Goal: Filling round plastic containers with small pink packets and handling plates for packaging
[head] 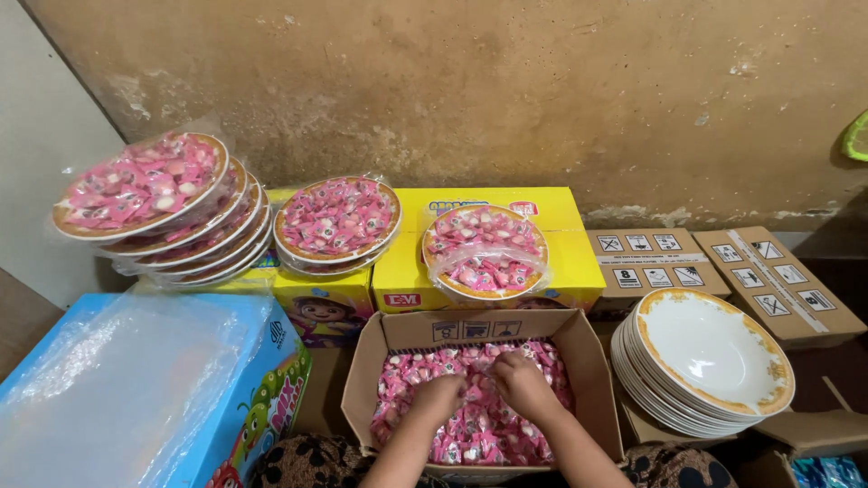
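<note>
Here we gather sweets [470, 425] from the box [592, 361].
Left hand [440, 395] and right hand [523, 380] curl closed on sweets; next, loading a plate [714, 352] needs full handfuls.

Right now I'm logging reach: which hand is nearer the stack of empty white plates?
Right. The right hand is in the candy box's right half, closer to the stack of empty white plates; the left hand lies further left.

Both forearms are bare, no sleeves showing; the lap below wears what looks like dark, leopard-patterned cloth [298, 463]
</note>
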